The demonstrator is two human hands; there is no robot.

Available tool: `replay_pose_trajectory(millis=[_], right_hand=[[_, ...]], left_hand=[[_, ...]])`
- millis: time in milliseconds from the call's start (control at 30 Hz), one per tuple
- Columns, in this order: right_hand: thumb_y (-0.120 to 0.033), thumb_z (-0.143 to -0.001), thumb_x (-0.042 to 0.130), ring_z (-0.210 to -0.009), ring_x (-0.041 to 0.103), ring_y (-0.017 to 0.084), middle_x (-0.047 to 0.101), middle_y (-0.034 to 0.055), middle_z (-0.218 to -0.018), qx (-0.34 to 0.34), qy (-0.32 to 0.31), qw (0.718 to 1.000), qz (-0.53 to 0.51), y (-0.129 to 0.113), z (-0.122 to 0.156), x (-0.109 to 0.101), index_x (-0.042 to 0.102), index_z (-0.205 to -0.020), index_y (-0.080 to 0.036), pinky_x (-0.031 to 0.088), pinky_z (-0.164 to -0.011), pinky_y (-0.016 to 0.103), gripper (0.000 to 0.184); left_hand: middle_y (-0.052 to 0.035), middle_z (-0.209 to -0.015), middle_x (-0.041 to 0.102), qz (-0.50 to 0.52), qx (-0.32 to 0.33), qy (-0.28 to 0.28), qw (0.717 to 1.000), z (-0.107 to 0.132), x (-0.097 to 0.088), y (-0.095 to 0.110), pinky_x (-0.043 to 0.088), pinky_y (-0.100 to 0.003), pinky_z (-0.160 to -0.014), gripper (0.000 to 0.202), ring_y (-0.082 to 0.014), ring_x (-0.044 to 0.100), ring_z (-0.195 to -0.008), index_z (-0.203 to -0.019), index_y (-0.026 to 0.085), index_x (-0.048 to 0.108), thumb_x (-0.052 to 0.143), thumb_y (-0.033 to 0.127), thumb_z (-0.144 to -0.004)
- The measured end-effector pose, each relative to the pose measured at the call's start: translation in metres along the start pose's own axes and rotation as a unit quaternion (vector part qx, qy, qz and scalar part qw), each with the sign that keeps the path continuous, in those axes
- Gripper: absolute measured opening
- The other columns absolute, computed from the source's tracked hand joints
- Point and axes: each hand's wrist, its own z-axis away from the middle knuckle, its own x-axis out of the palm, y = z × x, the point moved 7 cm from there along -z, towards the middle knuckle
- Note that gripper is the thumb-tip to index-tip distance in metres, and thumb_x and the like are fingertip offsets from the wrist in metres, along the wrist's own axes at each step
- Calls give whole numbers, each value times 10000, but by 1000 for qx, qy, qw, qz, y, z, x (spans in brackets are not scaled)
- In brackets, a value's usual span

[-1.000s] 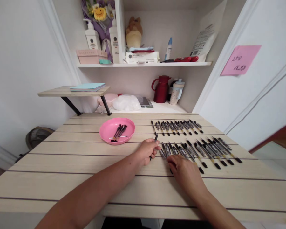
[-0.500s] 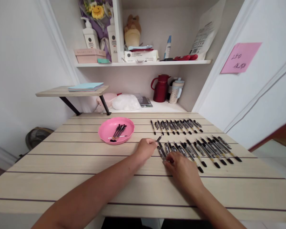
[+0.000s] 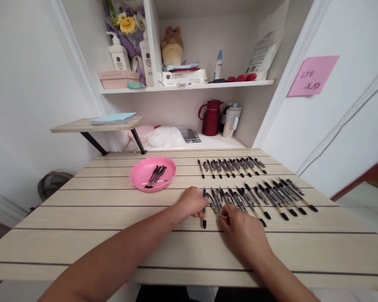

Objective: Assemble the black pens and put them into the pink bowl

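Pale slatted boards of the desk [image 3: 182, 251] spread across the near half of my feed; I read directions from its centre, twelve pointing away. At five o'clock I have the right hand [image 3: 244, 228] bent over the near row [image 3: 256, 200] of pens, fingertips drawn in low against them; I cannot tell whether they grip one. At six o'clock the left hand [image 3: 192, 202] is clamped on a single pen [image 3: 204, 220], its black lower end toward me, just beside the row's left end. That row runs toward four o'clock, short clear pieces lying among the pens. Beyond, between three and four o'clock, lies the far row [image 3: 229, 167] of pens. At eight o'clock the pink dish [image 3: 168, 167] holds several dark pens [image 3: 156, 176]. Toward ten o'clock, the wooden stand [image 3: 78, 125] carries the paper stack [image 3: 113, 118]. Past the desk's far edge, near one o'clock, the red jug [image 3: 210, 119] stands beside the pale tumbler [image 3: 230, 123]. High at twelve runs the white shelf [image 3: 189, 87].
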Motion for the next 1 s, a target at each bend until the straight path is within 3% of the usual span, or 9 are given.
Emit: replay_pose_trajectory(millis=[200, 400, 800, 1000], right_hand=[[-251, -794, 428, -546, 543, 135, 604, -1, -606, -1, 10, 1000, -2, 0, 4, -4, 501, -691, -204, 170, -482, 256, 135], [-233, -790, 431, -570, 550, 130, 613, 3, -633, 0, 13, 1000, -22, 2, 6, -4, 511, -702, -197, 197, -493, 253, 125], [-249, -813, 413, -607, 567, 141, 630, 15, -681, 9, 5, 999, -42, 6, 9, -7, 536, -737, -201, 218, -498, 252, 152], [-236, -823, 404, -624, 582, 149, 647, 38, -698, -4, -16, 1000, -23, -3, -6, -6, 582, -775, -198, 226, -499, 249, 188]], left_hand=[[-7, -378, 533, -19, 11, 8, 1000, -3, 6, 6, 396, -214, -390, 231, -150, 541, -371, -866, 100, 574, 536, 242, -688], [-15, -405, 553, -30, 22, 27, 999, -5, 5, 6, 386, -223, -384, 430, -167, 542, -359, -1110, 74, 455, 510, 260, -726], [5, -413, 540, 8, 9, 26, 1000, -8, 6, 8, 395, -228, -395, 459, -172, 553, -369, -1144, 102, 419, 517, 292, -738], [18, -388, 521, -1, 13, 31, 999, -9, 6, 9, 381, -219, -389, 486, -158, 534, -345, -1142, 96, 426, 548, 306, -721]])
